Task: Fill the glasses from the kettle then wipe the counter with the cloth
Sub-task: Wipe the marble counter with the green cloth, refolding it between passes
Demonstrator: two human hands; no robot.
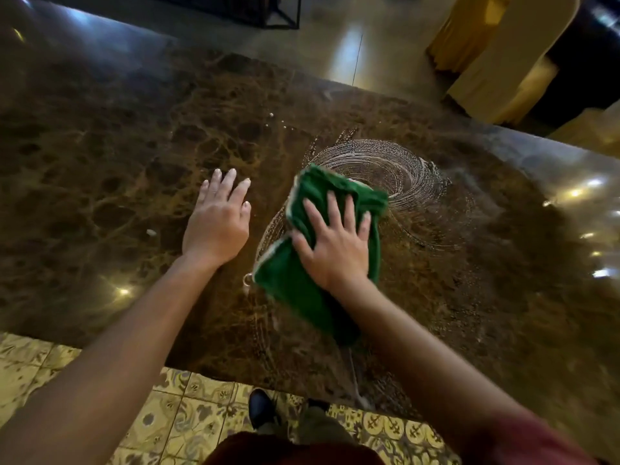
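On a brown marble counter (110, 169) veined with lighter streaks, a person's right hand (335, 245) presses flat on a folded green cloth (302, 280), fingers spread wide over the fabric and not curled around it. That cloth, edged in white along one side, lies near the middle of the stone surface, its lower end trailing back under the right forearm toward the near edge. Just beyond the upper tip of the fabric, swirling soapy streaks (396, 169) mark the wet stone in rough circles, and more faint arcs curve around the left side of the cloth. A few small droplets (273, 120) sit farther back on the marble. Beside the cloth, close to it but apart, the left hand (219, 218) rests palm down on the bare stone with its fingers straight and slightly fanned, holding nothing. Both forearms reach in from the lower corners of the view, the right one emerging from a dark red sleeve (536, 441). Below the counter's near edge, patterned yellow floor tiles (188, 417) show, along with a dark shoe (261, 407). Across the counter, pale yellow chair covers (503, 58) stand on a glossy floor. Bright spots of reflected light dot the polished stone at right. No glasses or kettle appear in view.
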